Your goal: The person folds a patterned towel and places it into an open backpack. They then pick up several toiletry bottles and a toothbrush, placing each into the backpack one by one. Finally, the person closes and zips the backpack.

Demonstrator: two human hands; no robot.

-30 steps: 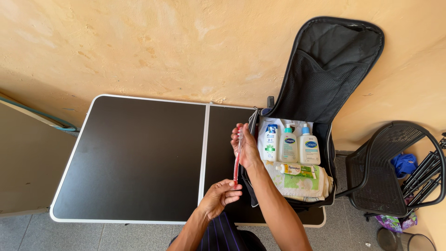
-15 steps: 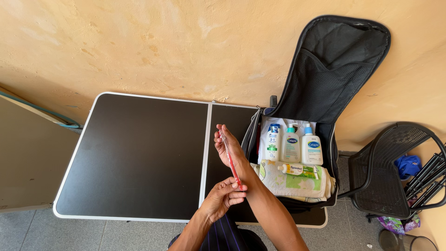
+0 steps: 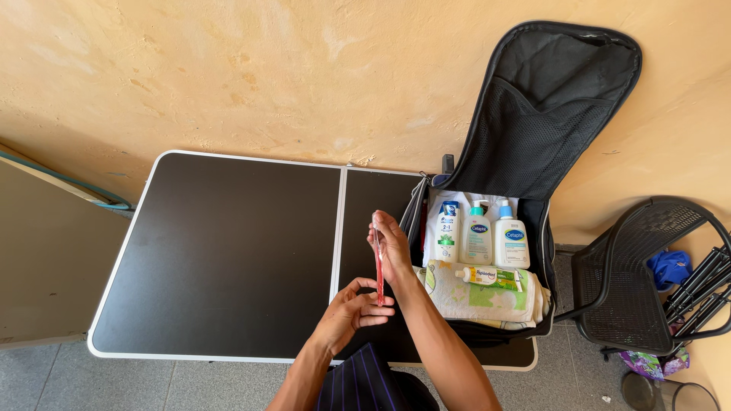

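From the head view, a red toothbrush point(image 3: 378, 262) is held upright over the black table point(image 3: 228, 251), clamped by the right hand point(image 3: 396, 251) and pinched below by the left hand point(image 3: 352, 312). Since earlier, it has been straightened from tilted.

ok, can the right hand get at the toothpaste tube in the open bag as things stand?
Probably yes, once freed. The right hand is beside the bag, whose lid stands open. The toothpaste tube lies on top of the folded towel, uncovered. But both it and the left hand hold a red toothbrush.
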